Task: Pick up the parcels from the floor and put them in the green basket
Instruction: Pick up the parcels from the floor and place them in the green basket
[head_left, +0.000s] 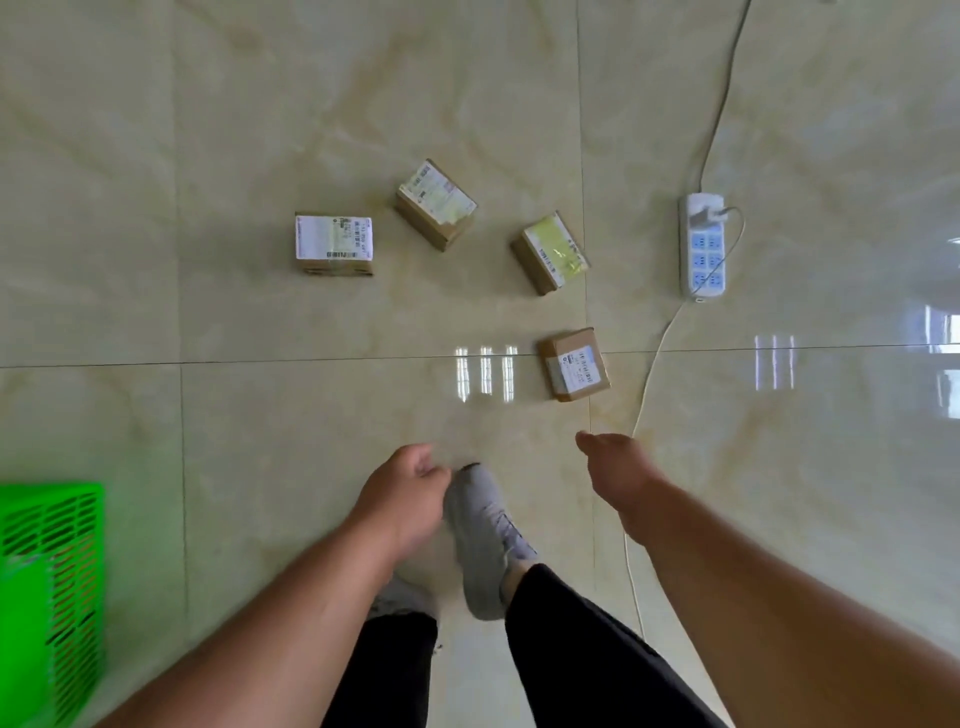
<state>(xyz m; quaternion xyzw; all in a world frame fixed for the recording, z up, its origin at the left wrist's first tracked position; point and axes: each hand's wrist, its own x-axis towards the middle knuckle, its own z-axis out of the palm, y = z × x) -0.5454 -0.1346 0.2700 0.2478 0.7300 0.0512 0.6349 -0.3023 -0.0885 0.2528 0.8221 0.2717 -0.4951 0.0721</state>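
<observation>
Right hand (615, 462) empty, fingers loosely extended, near centre-right box (574, 364): seemingly light, rigid cardboard; grip across opposite sides.

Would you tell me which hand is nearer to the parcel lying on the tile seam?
Right. The right hand hovers just below that parcel; the left hand is farther away, below and to its left.

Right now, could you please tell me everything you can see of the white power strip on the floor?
The white power strip lies flat on the glossy tiled floor, to the right of the four parcels and apart from them. It is long and narrow, looks like plastic, and has pale blue socket faces in two columns. A white plug sits in its far end, its thin cable looping alongside. A second white cord runs off toward the top of the view.
</observation>
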